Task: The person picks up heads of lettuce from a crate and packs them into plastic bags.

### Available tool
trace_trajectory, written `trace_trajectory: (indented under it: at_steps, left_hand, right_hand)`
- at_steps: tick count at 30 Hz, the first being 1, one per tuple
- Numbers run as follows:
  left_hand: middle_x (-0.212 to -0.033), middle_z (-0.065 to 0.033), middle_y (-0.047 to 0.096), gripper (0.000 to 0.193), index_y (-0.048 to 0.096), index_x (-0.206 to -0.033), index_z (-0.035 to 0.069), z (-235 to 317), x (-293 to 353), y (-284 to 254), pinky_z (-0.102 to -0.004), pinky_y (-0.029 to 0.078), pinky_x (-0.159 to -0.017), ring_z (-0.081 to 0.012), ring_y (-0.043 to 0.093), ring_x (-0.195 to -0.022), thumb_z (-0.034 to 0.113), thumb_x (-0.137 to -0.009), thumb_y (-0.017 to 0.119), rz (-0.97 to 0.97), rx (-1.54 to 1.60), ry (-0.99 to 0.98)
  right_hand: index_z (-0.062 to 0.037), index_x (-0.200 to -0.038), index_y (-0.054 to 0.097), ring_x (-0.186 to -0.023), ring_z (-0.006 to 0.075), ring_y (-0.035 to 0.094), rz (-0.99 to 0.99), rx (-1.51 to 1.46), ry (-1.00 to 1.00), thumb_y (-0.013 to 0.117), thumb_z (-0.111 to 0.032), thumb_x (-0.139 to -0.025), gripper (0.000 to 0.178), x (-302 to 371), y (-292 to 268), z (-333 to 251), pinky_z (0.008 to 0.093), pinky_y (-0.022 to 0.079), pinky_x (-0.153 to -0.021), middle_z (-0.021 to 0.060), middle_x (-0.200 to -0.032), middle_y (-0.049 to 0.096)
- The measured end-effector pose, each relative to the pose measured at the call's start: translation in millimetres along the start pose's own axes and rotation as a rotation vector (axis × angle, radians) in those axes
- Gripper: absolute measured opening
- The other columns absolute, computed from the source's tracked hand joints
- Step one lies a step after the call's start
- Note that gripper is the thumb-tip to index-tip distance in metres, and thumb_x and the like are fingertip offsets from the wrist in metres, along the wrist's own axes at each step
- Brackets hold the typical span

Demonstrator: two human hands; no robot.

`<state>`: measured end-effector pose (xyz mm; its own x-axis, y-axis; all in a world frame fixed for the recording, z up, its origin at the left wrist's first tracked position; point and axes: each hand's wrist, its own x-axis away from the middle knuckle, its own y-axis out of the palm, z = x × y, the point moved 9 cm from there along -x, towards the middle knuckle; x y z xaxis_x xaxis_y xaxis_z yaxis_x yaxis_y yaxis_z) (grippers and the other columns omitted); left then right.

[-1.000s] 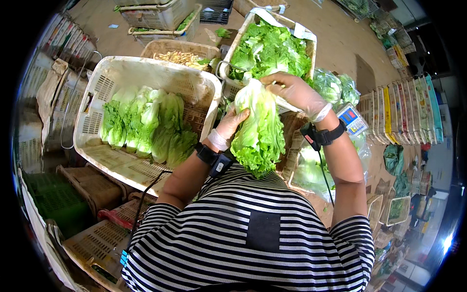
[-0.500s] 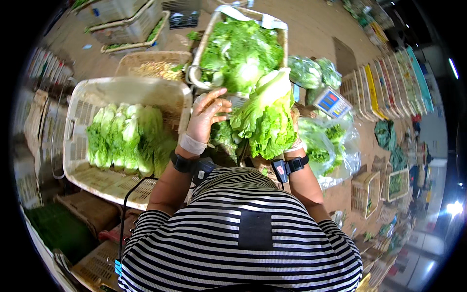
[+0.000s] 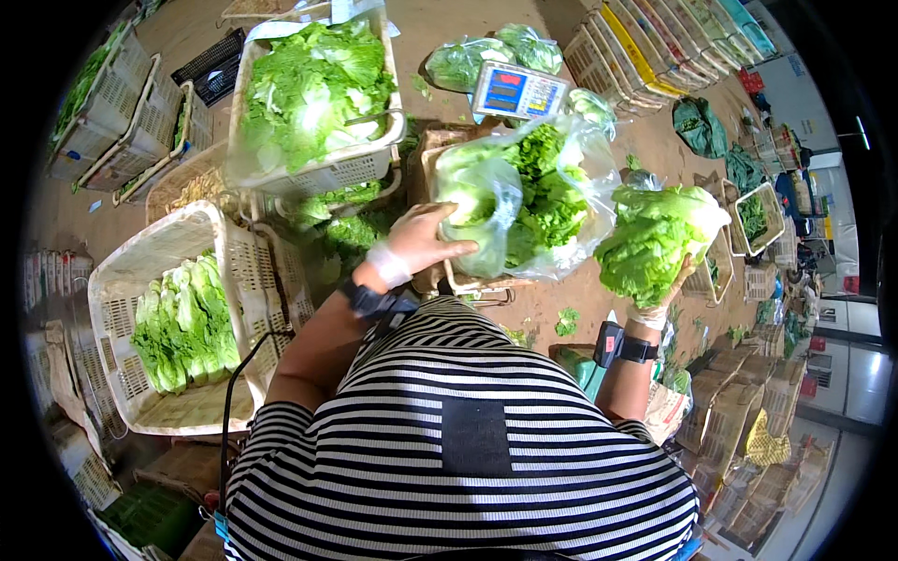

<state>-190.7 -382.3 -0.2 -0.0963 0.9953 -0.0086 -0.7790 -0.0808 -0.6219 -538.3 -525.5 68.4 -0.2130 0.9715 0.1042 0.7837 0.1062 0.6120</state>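
My right hand is closed round a head of lettuce, holding it out to the right with its pale stem end pointing right. My left hand lies at the near left edge of a clear plastic bag, thumb and fingers apart; its fingertips touch the bag. Leafy lettuce fills the bag, which rests over a crate in front of me. A light band wraps each wrist, and a black strap with a small device sits above it.
A scale display stands beyond the bag, with bagged greens behind it. A crate of loose leaves is at upper left. Another crate at left holds lettuce in rows. Stacked crates stand far right; leaf scraps lie on the floor.
The view has turned right. My right hand has carried the lettuce from in front of me out to the right, past the bag. My left hand has come to the bag's edge.
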Motion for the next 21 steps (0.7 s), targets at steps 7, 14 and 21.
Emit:
trace_trajectory:
  at_steps: [7, 14, 21]
  left_hand:
    - [-0.083, -0.0025, 0.061, 0.058, 0.043, -0.130, 0.000, 59, -35, 70, -0.0211, 0.048, -0.059, -0.0092, 0.059, -0.073, 0.024, -0.082, 0.065, -0.225, 1.020, -0.072]
    - [-0.059, 0.0041, 0.035, 0.055, 0.048, -0.126, 0.006, 9, -19, 39, -0.0275, 0.036, -0.060, -0.0083, 0.033, -0.054, 0.048, -0.092, 0.038, 0.335, 1.472, -0.035]
    - [-0.076, -0.0065, 0.055, 0.049, 0.056, -0.112, 0.004, 30, -46, 84, -0.0312, 0.045, -0.067, -0.0167, 0.052, -0.067, 0.045, -0.087, 0.049, 0.123, 0.195, -0.336]
  right_hand:
    - [-0.0057, -0.133, 0.038, -0.113, 0.0227, 0.049, -0.064, 0.510, -0.112, 0.065, -0.021, -0.080, 0.061, -32, 5, 12, 0.0365, 0.044, -0.094, 0.0108, -0.125, 0.047]
    - [-0.0278, -0.139, 0.034, -0.133, 0.0336, 0.027, -1.060, 1.899, -0.752, 0.075, -0.030, -0.069, 0.081, -20, 96, 186, 0.0532, 0.023, -0.107, 0.0134, -0.145, 0.028]
    - [-0.0153, -0.131, 0.046, -0.132, 0.0318, 0.029, -1.483, 2.240, -0.859, 0.060, -0.036, -0.079, 0.058, -8, -6, 304, 0.0514, 0.021, -0.107, 0.0112, -0.140, 0.037]
